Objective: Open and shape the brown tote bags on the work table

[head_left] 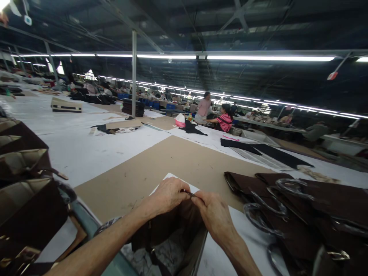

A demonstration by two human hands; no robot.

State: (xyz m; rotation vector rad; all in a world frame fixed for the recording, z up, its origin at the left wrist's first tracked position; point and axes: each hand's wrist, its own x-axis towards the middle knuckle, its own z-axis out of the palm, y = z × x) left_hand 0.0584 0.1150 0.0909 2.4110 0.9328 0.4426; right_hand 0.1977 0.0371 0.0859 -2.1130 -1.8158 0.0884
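Note:
An opened dark brown bag (172,226) stands in front of me, its mouth facing up and pale crumpled stuffing inside. My left hand (169,194) pinches the bag's far top edge. Close beside it, my right hand (213,214) grips the same edge, fingertips nearly meeting the left ones. A small dark piece shows between the two hands, too small to make out. Both hands are closed, and the bag's lower part is out of sight.
Brown handbags (310,207) with wrapped handles lie in a heap at right. More brown bags (31,207) stand at left. Brown board (184,161) covers part of the white table. Dark fabric pieces (276,153) lie beyond. Two people (225,119) are across the table, near a post (134,76).

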